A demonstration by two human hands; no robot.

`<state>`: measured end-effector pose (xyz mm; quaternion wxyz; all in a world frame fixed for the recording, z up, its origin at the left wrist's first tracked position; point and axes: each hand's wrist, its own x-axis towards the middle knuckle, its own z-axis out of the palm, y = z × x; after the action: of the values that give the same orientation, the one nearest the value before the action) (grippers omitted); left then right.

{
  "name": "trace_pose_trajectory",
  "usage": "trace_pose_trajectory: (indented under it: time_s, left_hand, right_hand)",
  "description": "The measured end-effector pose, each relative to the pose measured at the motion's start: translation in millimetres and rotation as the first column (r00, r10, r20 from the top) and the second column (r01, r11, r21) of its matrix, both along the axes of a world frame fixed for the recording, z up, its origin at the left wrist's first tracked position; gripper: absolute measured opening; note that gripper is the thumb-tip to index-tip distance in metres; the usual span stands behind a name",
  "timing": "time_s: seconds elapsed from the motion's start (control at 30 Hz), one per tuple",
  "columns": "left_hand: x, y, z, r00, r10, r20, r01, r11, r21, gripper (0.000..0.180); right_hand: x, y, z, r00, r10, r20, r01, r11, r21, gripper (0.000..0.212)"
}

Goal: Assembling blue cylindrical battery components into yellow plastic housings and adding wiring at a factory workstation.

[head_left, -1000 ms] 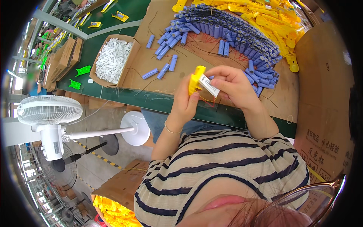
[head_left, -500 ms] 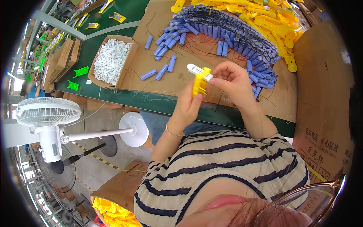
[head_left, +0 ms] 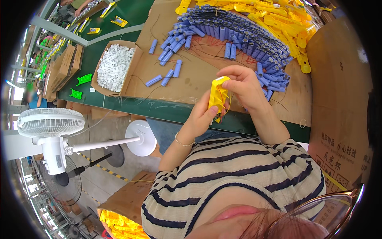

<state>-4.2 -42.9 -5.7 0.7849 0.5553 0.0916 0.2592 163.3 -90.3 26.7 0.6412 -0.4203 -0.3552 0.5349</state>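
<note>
Near the table's front edge, I hold a yellow plastic housing (head_left: 217, 95) between both hands, with its hollow, ribbed side partly showing and a thin red wire along it. My left hand (head_left: 203, 113) is closed around its lower part, thumb on the inner side. At its upper end my right hand (head_left: 247, 88) pinches the rim between thumb and fingers, beside a small white piece. Just beyond my hands lie loose blue-purple cylindrical battery cells (head_left: 176, 68) with thin wires. A dense bank of the same cells (head_left: 242, 36) curves behind my right hand.
A heap of yellow housings (head_left: 278, 24) lies at the back right. To the left stands a cardboard tray (head_left: 129, 75) of small white parts, beside green plastic pieces (head_left: 84, 79). A tall carton (head_left: 338, 99) borders the right side; a white fan (head_left: 51, 123) stands left.
The yellow housing has been turned, so its hollow side now shows, and the white strip that stuck out of its end is out of sight. Both hands still hold it.
</note>
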Motion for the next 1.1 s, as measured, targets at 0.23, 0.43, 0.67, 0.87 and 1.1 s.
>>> trace_pose_trajectory:
  time_s: [0.23,0.43,0.67,0.87,1.1]
  left_hand:
    - [-1,8,-14,0.952,0.248,-0.179,-0.218,0.961,0.170,0.035]
    - [6,5,-15,0.893,0.446,-0.060,-0.432,0.887,0.160,0.036]
    - [7,0,-9,0.900,0.432,-0.064,-0.410,0.886,0.219,0.041]
    - [3,4,-16,0.887,0.456,-0.072,-0.432,0.875,0.218,0.039]
    - [11,3,-27,0.795,0.607,0.001,-0.607,0.795,-0.005,0.033]
  right_hand:
    - [-21,-1,-4,0.758,-0.313,0.572,0.249,0.950,0.191,0.042]
    - [-29,-2,-3,0.559,-0.342,0.755,0.251,0.938,0.238,0.025]
    - [-36,-2,-10,0.331,-0.509,0.795,0.232,0.860,0.454,0.008]
    - [-41,-4,-16,0.235,-0.514,0.825,0.190,0.857,0.480,0.008]
    - [-56,-4,-31,0.154,-0.461,0.874,0.091,0.887,0.452,0.010]
